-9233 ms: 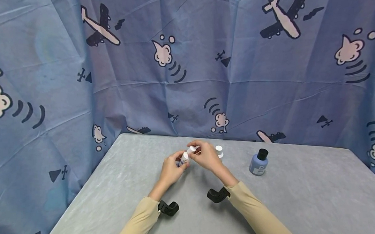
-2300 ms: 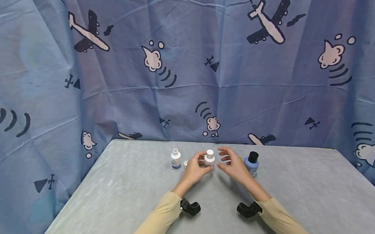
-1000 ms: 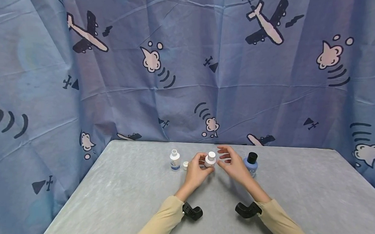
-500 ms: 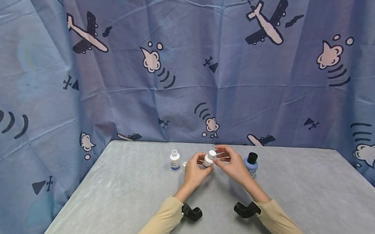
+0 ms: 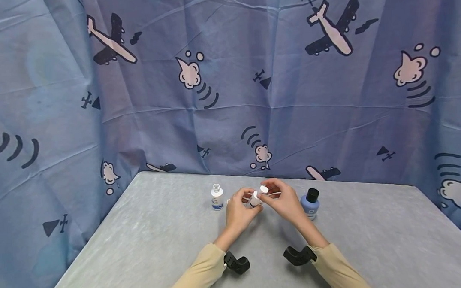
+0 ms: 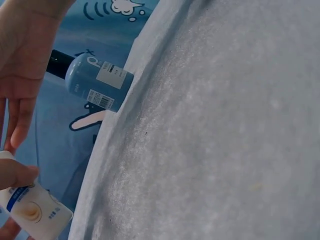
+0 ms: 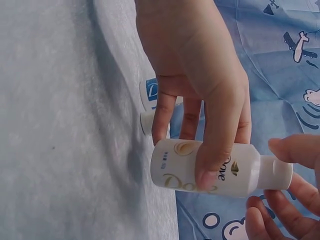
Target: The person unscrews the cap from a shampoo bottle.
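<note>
In the head view my left hand [image 5: 239, 212] grips the body of a small white lotion bottle [image 7: 240, 170] that is tilted to the right, its thumb along the front label. My right hand [image 5: 283, 202] reaches over from the right, its thumb and fingers pinching the white cap [image 7: 277, 172] at the bottle's top. The right wrist view shows the Dove lettering and the cap seated on the neck. A second white bottle [image 5: 217, 198], uncapped with its threaded neck bare, stands upright to the left. Beside it a loose white cap [image 7: 147, 122] lies mostly behind my left hand in the head view.
A blue bottle [image 5: 310, 204] with a black cap stands just right of my right hand. Everything rests on a grey cloth-covered table [image 5: 142, 242]. Behind its far edge hangs a blue curtain [image 5: 229, 118] printed with airplanes.
Earlier both hands worked at a bottle further left; an uncapped bottle now stands there. In the last second my right hand moved left onto the held bottle's cap, and that bottle tilted rightward.
</note>
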`<state>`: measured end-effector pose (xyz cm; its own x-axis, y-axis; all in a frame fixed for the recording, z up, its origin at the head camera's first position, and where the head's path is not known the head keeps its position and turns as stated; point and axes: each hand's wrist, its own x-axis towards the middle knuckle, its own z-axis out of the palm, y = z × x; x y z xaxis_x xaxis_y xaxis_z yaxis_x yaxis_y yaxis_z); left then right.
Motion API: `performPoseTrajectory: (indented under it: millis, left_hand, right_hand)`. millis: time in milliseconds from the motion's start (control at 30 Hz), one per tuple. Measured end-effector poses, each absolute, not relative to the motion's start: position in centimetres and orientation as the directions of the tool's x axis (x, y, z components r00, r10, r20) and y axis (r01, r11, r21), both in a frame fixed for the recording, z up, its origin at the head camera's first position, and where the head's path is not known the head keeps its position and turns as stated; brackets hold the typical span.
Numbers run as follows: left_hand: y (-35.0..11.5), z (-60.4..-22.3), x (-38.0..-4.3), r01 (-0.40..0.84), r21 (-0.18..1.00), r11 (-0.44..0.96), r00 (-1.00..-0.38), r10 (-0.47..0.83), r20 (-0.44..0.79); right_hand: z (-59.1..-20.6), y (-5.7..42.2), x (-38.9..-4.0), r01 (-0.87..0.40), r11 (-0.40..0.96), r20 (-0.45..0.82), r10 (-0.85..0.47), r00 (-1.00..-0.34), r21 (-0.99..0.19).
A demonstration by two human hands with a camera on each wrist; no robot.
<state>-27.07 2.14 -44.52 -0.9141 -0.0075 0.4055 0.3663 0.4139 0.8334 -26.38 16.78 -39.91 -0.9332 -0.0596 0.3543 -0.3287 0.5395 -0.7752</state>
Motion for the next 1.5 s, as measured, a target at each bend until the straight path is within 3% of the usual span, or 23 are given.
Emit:
performPoseTrajectory:
  millis: [700, 1500]
  left_hand:
    - [2.40, -44.91, -27.11, 0.389, 0.814, 0.431, -0.894, -0.035, 0.446]
    - [2.52, -45.23, -26.91, 0.479, 0.764, 0.431, -0.842, -0.021, 0.540]
  right_hand:
    - [-39.59, 16.74, -26.33, -0.244, 0.571, 0.307, 0.014, -0.952, -0.784]
    - [-39.44, 16.78, -26.02, -0.324, 0.572, 0.391, -0.006, -0.921, -0.753]
